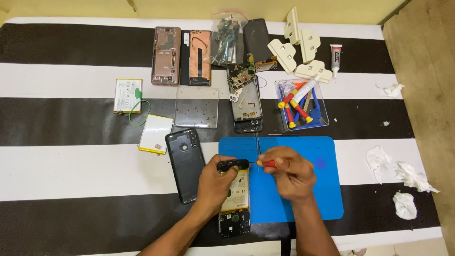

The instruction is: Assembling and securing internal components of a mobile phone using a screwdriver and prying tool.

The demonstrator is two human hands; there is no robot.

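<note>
Gripping opened phone (pixel 234 196), left hand (pixel 214 186) closed, right hand (pixel 290 173) pinching red screwdriver (pixel 266 163)

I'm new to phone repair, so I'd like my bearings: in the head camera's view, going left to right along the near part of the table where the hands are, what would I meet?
Black phone back cover → left hand on the opened phone → right hand holding a red screwdriver → bare part of the blue mat → crumpled white tissues.

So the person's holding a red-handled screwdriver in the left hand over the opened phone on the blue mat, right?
Not quite. The head view shows the red-handled screwdriver in the right hand; the left hand steadies the opened phone on the blue mat.
</note>
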